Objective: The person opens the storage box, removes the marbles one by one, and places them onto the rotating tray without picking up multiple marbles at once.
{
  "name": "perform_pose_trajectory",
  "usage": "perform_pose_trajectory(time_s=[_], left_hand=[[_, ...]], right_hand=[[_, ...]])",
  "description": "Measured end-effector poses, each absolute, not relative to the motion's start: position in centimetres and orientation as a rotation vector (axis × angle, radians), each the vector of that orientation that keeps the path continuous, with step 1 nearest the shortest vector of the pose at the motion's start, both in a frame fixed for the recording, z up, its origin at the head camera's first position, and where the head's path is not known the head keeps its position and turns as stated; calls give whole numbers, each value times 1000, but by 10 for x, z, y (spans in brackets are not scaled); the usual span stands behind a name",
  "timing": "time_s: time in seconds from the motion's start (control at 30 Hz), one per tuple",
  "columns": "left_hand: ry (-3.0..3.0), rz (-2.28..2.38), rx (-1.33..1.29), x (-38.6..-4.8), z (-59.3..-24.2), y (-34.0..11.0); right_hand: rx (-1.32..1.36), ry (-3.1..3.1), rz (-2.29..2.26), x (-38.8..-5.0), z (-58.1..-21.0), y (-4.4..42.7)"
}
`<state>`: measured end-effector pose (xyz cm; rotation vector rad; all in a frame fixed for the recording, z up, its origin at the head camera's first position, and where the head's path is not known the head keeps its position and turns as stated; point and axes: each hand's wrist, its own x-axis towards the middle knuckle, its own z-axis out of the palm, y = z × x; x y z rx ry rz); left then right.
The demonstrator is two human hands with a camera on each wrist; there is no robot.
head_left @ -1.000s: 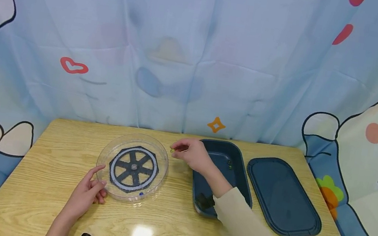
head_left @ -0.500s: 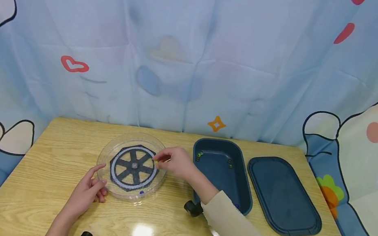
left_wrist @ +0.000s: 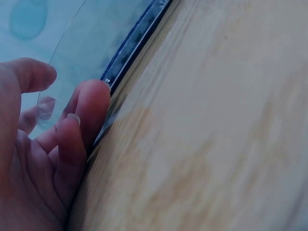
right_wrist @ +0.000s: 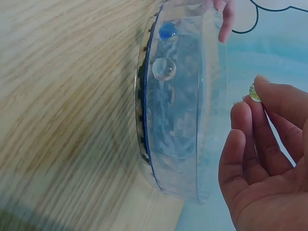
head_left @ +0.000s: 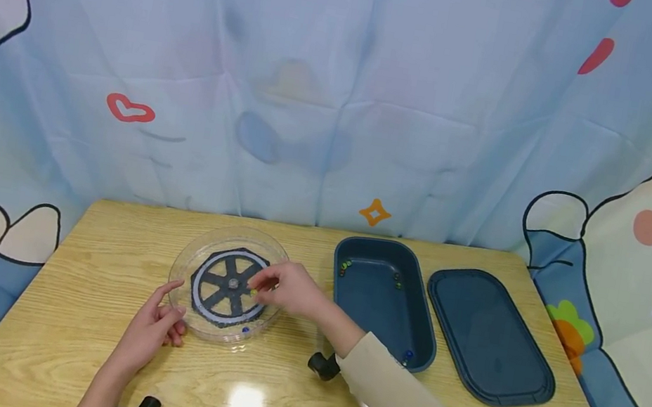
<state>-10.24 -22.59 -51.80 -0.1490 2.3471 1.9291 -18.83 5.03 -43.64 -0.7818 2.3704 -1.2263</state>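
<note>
Fingers (right_wrist: 241, 120) of the right hand (head_left: 290, 288) are pinching one yellow-green marble (right_wrist: 255, 93) against the thumb, holding it above the right part of a clear round dish (head_left: 191, 246). The right forearm is reaching in from the lower right in a beige sleeve (head_left: 397, 400), a black wrist camera (head_left: 324, 367) hanging below it. The left hand (head_left: 148, 332) is resting at the dish's left side, its fingers loosely bent and touching the rim and outer wall without clutching anything.

Inside the dish, a blue marble (right_wrist: 168, 31) is lying near the edge closest to the person, and a clear marble (right_wrist: 164, 69) is sitting just beside it. A dark six-spoked wheel (head_left: 218, 280) with a pale ring is showing through the dish; whether it is lying in or under it, I cannot tell. To the right, a dark blue tray (head_left: 373, 310) is holding small marbles: yellow-green and dark ones in its far corners, blue in the near right corner. A flat lid (head_left: 490, 340) is lying beside the tray on the wooden table (head_left: 120, 249).
</note>
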Motion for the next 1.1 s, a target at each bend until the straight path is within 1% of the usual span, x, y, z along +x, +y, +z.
perform_pose_trajectory(time_s=[0.43, 0.7, 0.93, 1.1], left_hand=[[2358, 1907, -160, -104, -515, -226], [2341, 1923, -167, -103, -511, -226], [2312, 1943, -182, -101, -512, -225], [2306, 1948, -166, -102, -514, -225]], right_hand=[[-784, 2371, -1200, -187, -435, 51], [-793, 2376, -1240, -191, -422, 58], [-748, 2396, -1308, -201, -410, 77], [-658, 2465, -1325, -210, -406, 98]])
